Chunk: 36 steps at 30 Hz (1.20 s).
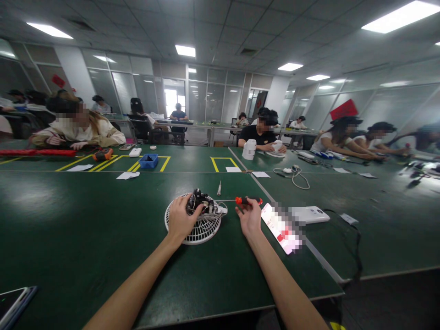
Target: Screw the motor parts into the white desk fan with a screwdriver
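Note:
A round white fan grille (202,229) lies flat on the green table (85,229) in front of me. On it sits a black motor unit with wires (202,202). My left hand (181,220) rests on the grille, its fingers closed around the motor unit. My right hand (250,217) grips the red and black handle of a screwdriver (248,200), whose thin shaft points left toward the motor unit. A second small screwdriver (219,188) lies just beyond the grille.
A phone (282,228) and a white box (311,214) lie right of my hand. A blue tray (149,161), paper slips, a white cable (295,176) and a white jar (250,149) sit farther back. Several people work at surrounding tables. Another phone (13,302) lies near left.

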Available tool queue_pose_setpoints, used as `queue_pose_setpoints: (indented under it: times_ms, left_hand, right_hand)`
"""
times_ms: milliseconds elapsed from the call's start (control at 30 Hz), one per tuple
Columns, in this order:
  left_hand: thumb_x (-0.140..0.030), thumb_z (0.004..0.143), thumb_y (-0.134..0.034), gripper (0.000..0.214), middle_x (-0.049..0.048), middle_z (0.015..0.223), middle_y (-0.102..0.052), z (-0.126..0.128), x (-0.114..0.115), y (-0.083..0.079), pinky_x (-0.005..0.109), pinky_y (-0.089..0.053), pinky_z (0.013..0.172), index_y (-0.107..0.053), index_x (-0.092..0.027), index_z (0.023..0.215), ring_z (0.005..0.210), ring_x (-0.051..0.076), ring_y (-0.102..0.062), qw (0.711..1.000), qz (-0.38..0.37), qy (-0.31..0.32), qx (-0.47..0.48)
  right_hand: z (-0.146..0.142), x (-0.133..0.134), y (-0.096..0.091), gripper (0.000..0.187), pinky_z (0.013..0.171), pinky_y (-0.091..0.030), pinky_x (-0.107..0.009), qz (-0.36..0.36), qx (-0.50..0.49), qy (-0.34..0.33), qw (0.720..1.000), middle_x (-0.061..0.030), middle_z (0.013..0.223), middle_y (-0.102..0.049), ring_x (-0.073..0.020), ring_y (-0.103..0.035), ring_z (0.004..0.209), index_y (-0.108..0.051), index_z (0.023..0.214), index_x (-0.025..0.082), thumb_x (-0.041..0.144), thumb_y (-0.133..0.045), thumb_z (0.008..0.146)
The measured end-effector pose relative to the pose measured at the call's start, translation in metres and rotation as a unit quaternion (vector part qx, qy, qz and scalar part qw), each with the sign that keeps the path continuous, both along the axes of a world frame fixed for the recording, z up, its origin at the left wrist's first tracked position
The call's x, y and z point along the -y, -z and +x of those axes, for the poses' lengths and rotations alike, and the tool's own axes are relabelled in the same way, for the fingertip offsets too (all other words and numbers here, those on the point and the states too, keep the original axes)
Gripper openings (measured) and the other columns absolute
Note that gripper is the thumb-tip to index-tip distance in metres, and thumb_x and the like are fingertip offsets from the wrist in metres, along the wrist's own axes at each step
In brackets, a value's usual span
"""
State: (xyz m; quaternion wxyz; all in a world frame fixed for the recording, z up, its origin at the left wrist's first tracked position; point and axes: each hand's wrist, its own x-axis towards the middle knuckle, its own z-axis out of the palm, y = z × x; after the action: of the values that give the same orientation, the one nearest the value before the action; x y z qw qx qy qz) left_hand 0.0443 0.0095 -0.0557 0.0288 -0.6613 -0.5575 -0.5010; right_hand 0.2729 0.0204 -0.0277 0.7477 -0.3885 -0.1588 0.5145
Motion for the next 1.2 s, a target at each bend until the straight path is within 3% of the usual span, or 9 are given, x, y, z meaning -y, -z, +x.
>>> queue_pose_setpoints:
  times_ms: [200, 433, 533, 700, 833, 1033, 1200]
  left_hand:
    - [-0.057, 0.089, -0.064, 0.052, 0.0117, 0.109, -0.068, -0.0007, -0.0012, 0.0005, 0.050, -0.051, 0.094, -0.065, -0.019, 0.124, 0.106, 0.032, -0.063, 1.000, -0.006, 0.003, -0.001]
    - [-0.054, 0.089, -0.066, 0.049, 0.0113, 0.106, -0.069, 0.0009, -0.0001, -0.0026, 0.048, -0.052, 0.092, -0.066, -0.018, 0.122, 0.101, 0.030, -0.064, 1.000, 0.006, 0.003, -0.003]
    - [-0.053, 0.089, -0.066, 0.046, 0.0100, 0.103, -0.069, 0.0012, -0.0002, -0.0031, 0.046, -0.052, 0.090, -0.066, -0.020, 0.121, 0.099, 0.029, -0.064, 1.000, 0.013, 0.006, -0.003]
    - [-0.053, 0.089, -0.066, 0.047, 0.0100, 0.106, -0.069, 0.0010, 0.0000, -0.0039, 0.045, -0.052, 0.091, -0.066, -0.020, 0.122, 0.101, 0.029, -0.064, 1.000, 0.011, 0.003, -0.001]
    - [-0.053, 0.088, -0.067, 0.047, 0.0105, 0.105, -0.070, 0.0007, 0.0001, -0.0039, 0.046, -0.052, 0.091, -0.066, -0.020, 0.121, 0.100, 0.030, -0.064, 1.000, 0.013, 0.006, 0.003]
    - [-0.053, 0.088, -0.068, 0.047, 0.0102, 0.102, -0.071, 0.0003, 0.0008, -0.0043, 0.046, -0.052, 0.090, -0.067, -0.019, 0.120, 0.097, 0.029, -0.064, 1.000, 0.010, 0.006, 0.004]
    - [-0.054, 0.088, -0.067, 0.047, 0.0094, 0.100, -0.070, 0.0002, 0.0020, -0.0063, 0.044, -0.052, 0.087, -0.067, -0.019, 0.120, 0.093, 0.029, -0.064, 1.000, 0.007, 0.004, 0.005]
  right_hand:
    - [0.0018, -0.0023, 0.0010, 0.021, 0.058, -0.053, -0.023, 0.011, 0.030, 0.006, 0.999, 0.0037, 0.067, -0.069, -0.0128, -0.066, 0.060, -0.062, 0.080, 0.021, 0.023, -0.074, 0.063]
    - [-0.0010, -0.0062, 0.0070, 0.040, 0.043, -0.039, -0.019, 0.009, 0.083, 0.031, 0.996, 0.0078, 0.052, -0.056, -0.0066, -0.045, 0.043, -0.056, 0.072, 0.021, 0.041, -0.088, 0.059]
    - [-0.0014, -0.0059, 0.0081, 0.035, 0.045, -0.043, -0.020, 0.008, 0.070, 0.028, 0.997, 0.0061, 0.057, -0.061, -0.0090, -0.053, 0.047, -0.057, 0.075, 0.022, 0.042, -0.082, 0.063]
    - [-0.0022, -0.0031, 0.0058, 0.026, 0.063, -0.056, -0.026, 0.030, 0.043, 0.031, 0.998, 0.0054, 0.075, -0.069, -0.0138, -0.069, 0.068, -0.061, 0.088, 0.023, 0.027, -0.070, 0.064]
    - [-0.0038, -0.0030, 0.0033, 0.024, 0.061, -0.055, -0.023, 0.019, 0.045, 0.020, 0.999, 0.0045, 0.069, -0.069, -0.0124, -0.067, 0.064, -0.059, 0.080, 0.021, 0.022, -0.075, 0.062]
    - [-0.0064, -0.0037, 0.0041, 0.044, 0.044, -0.041, -0.017, 0.019, 0.070, 0.021, 0.997, 0.0104, 0.053, -0.058, -0.0062, -0.047, 0.043, -0.055, 0.078, 0.022, 0.035, -0.091, 0.057]
    - [-0.0051, -0.0015, 0.0030, 0.028, 0.057, -0.054, -0.023, 0.011, 0.006, 0.017, 1.000, 0.0062, 0.066, -0.067, -0.0121, -0.064, 0.061, -0.059, 0.081, 0.022, 0.030, -0.081, 0.065]
